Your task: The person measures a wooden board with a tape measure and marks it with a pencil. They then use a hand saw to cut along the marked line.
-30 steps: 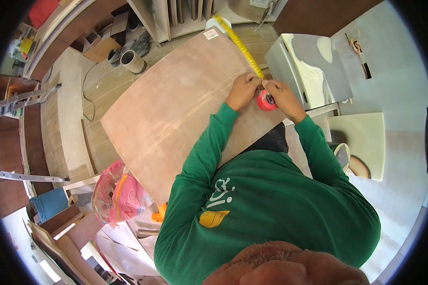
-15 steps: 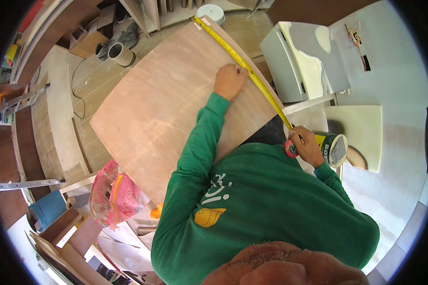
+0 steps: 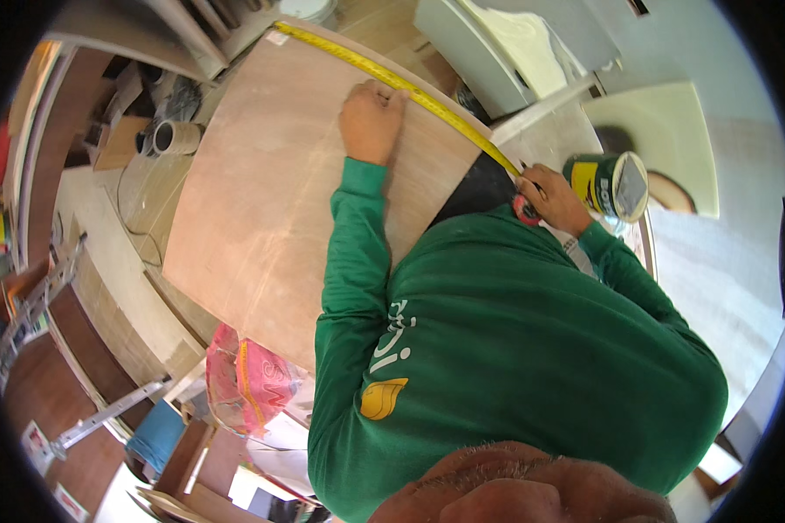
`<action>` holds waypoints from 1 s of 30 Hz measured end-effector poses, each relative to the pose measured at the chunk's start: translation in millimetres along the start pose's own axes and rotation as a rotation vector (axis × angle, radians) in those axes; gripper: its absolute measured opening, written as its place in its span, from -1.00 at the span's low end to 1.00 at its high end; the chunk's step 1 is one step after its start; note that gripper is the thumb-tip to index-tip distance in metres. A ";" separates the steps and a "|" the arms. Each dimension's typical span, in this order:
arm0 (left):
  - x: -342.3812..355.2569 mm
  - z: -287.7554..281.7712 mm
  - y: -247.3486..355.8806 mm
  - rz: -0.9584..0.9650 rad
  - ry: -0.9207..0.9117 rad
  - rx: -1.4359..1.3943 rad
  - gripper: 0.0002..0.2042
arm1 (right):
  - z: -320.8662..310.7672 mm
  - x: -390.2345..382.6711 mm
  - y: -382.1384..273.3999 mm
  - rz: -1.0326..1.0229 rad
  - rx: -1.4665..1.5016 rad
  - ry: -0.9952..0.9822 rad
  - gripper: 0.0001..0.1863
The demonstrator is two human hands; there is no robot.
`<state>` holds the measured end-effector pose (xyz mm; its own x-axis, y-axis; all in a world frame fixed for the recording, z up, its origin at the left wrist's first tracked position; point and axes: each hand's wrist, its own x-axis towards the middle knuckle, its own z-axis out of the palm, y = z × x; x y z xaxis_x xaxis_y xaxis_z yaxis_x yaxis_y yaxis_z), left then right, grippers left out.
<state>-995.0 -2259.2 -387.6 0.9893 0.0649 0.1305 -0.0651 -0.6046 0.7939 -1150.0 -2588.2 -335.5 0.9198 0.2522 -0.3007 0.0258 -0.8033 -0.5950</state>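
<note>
A large plywood sheet (image 3: 270,192) lies flat in front of me. A yellow tape measure blade (image 3: 392,83) is stretched along its right edge, from the far corner down to the near corner. My left hand (image 3: 371,118) presses down on the sheet right beside the blade, fingers curled against it. My right hand (image 3: 551,199) grips the red tape measure case (image 3: 523,209) just past the sheet's near right corner. Both arms wear green sleeves.
A green and yellow can (image 3: 610,185) stands just right of my right hand. A white cabinet (image 3: 488,44) sits beyond the sheet. Pipe pieces (image 3: 176,137) lie at the left, a pink plastic bag (image 3: 244,383) below the sheet, a metal ladder (image 3: 105,418) at lower left.
My right hand has pulled the tape case away from my left hand, down along the sheet's edge to its near corner, drawing out the blade. My left hand stays on the sheet.
</note>
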 end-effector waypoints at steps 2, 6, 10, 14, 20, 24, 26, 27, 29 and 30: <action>-0.2 -3.8 8.9 -0.025 -0.017 0.016 -0.66 | 5.3 2.6 5.6 0.012 0.007 0.002 -0.58; 1.8 4.6 -0.3 -0.007 -0.024 0.004 -0.67 | 11.8 2.5 16.1 0.009 0.044 0.013 -0.57; 2.8 5.6 3.9 0.003 -0.030 -0.005 -0.67 | 10.9 0.4 17.0 -0.002 0.031 0.027 -0.58; 2.8 7.0 1.9 -0.033 -0.052 -0.016 -0.68 | 11.2 1.3 23.6 -0.023 0.024 0.004 -0.60; 2.5 6.2 2.6 -0.039 -0.060 0.010 -0.69 | 9.1 2.7 23.8 -0.016 0.040 -0.025 -0.60; 1.7 6.7 2.6 -0.009 -0.042 0.018 -0.69 | 10.0 3.6 24.9 0.001 0.057 -0.027 -0.58; 0.8 6.4 5.1 -0.027 -0.040 -0.004 -0.69 | 9.2 4.1 24.6 0.007 0.063 -0.024 -0.57; 0.5 6.2 6.2 -0.036 -0.039 -0.015 -0.70 | 9.7 3.5 24.9 0.010 0.066 -0.021 -0.56; 0.3 6.0 5.9 -0.039 -0.039 -0.023 -0.70 | 9.9 4.2 26.7 0.006 0.071 -0.020 -0.55; 0.3 6.1 5.2 -0.041 -0.039 -0.027 -0.70 | 10.0 4.6 28.0 0.001 0.074 -0.022 -0.55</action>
<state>-994.2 -2267.1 -387.1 0.9956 0.0575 0.0745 -0.0274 -0.5805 0.8138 -1149.0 -2604.1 -361.0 0.9111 0.2633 -0.3172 -0.0055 -0.7616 -0.6480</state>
